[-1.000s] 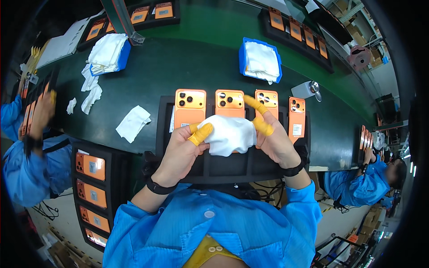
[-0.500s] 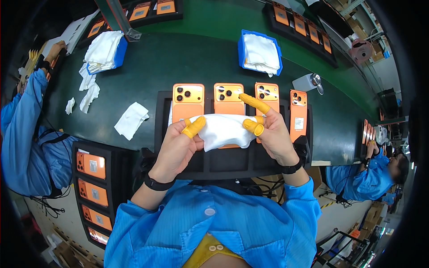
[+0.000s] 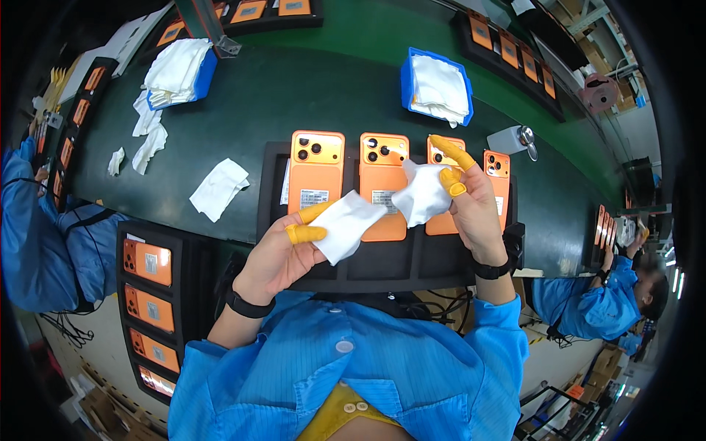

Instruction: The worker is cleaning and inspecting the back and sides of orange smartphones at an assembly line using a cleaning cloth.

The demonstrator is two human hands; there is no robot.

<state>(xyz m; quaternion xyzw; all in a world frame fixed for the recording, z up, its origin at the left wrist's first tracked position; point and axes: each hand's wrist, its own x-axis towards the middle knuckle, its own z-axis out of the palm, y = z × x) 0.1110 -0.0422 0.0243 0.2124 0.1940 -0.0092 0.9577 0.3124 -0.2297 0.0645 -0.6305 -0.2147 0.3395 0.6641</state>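
My left hand (image 3: 278, 257), wearing yellow finger cots, pinches a white wiping cloth (image 3: 347, 226) by one end. A second, crumpled white cloth (image 3: 425, 192) is gripped in my right hand (image 3: 478, 213), whose thumb and fingertips also wear yellow cots. The two cloths are apart, with a narrow gap between them. Beneath and beyond them, several orange phones (image 3: 316, 173) lie back side up in a black foam tray (image 3: 309, 278). My right hand and its cloth partly cover the third phone (image 3: 443, 225).
Blue bins (image 3: 469, 117) of stacked white cloths stand toward the back. A loose folded cloth (image 3: 219, 189) and scraps lie on the green table (image 3: 294, 81) at left. A white bottle (image 3: 506, 140) stands right. Another phone tray (image 3: 184, 309) sits lower left. Co-workers (image 3: 585, 290) sit on both sides.
The white cloth stretched between both hands is now two separate pieces, one in each hand. My hands have moved apart, the left lower, the right further right.
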